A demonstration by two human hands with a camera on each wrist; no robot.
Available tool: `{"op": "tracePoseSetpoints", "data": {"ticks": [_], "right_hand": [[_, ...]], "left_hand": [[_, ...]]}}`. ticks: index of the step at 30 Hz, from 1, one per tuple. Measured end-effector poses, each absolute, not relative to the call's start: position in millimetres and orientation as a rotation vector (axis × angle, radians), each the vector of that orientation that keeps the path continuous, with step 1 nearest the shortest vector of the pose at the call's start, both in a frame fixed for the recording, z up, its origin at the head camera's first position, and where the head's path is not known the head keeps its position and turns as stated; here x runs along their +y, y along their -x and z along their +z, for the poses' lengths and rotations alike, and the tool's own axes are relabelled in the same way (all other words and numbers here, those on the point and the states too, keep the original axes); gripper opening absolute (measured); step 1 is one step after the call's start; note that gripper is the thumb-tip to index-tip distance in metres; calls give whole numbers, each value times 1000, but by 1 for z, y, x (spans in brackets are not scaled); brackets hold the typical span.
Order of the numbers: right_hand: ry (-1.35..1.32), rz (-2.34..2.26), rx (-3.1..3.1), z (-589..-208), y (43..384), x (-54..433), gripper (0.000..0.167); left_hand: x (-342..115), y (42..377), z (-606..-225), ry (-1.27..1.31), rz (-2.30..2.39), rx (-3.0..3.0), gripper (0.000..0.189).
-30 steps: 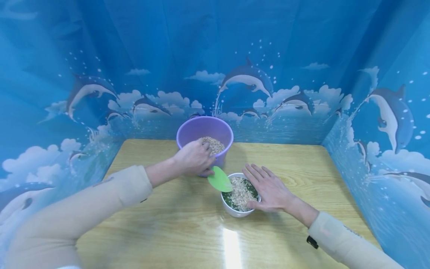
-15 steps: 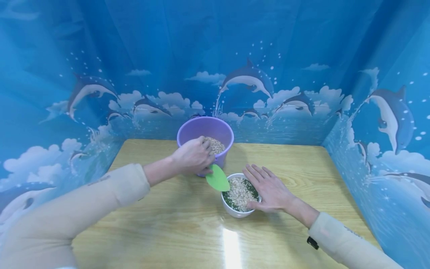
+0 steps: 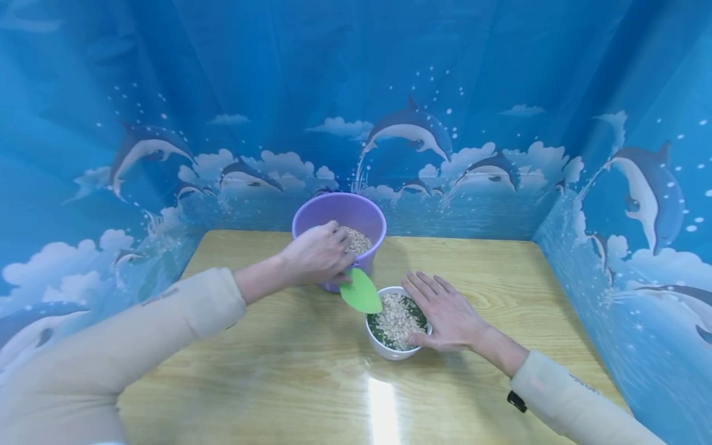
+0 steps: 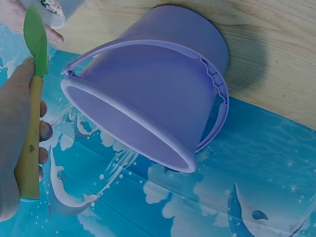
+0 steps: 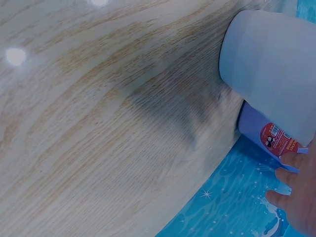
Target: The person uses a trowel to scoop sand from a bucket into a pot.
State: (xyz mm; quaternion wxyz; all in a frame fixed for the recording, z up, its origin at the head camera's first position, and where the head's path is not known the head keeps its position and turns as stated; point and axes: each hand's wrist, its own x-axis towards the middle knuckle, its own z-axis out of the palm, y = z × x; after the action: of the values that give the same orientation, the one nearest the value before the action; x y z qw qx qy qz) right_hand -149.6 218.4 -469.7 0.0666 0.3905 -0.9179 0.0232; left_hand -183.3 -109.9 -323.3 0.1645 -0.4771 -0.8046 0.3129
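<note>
One red label (image 5: 277, 139), purple bucket (image 4: 148, 89), print illegible; left grip (image 3: 321, 253) holds trowel (image 4: 34, 96).

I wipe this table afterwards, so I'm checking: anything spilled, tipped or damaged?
Nothing stands out. The purple bucket and white bowl stand upright on the table, the pale bits lie inside them, and I see no obvious spill or damage.

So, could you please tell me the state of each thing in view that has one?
Pot: upright, pale flakes inside
Shovel: held, blade tip near the pot's rim
Bucket: upright, granules inside
Bucket handle: folded down
Left hand: gripping the shovel's yellow handle
Right hand: fingers straight, over the pot's rim
Dolphin curtain: hanging
</note>
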Motion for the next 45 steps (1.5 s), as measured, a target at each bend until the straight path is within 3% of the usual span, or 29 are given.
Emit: {"op": "tracePoseSetpoints", "data": {"ticks": [15,25,33,45], "right_hand": [[-1167,72,-2785,-469,150,218,114],[-1189,79,-2751,-465,153,218,124],[-1174,19,-2754,-450,166,213,110],[-1097,56,-2755,-432,190,200,106]], "left_hand": [[-122,191,-331,1370,737,-2343,62],[-134,191,-337,1354,596,-2354,54],[-142,197,-336,1313,451,-2407,53],[-154,216,-340,1183,397,-2547,59]]}}
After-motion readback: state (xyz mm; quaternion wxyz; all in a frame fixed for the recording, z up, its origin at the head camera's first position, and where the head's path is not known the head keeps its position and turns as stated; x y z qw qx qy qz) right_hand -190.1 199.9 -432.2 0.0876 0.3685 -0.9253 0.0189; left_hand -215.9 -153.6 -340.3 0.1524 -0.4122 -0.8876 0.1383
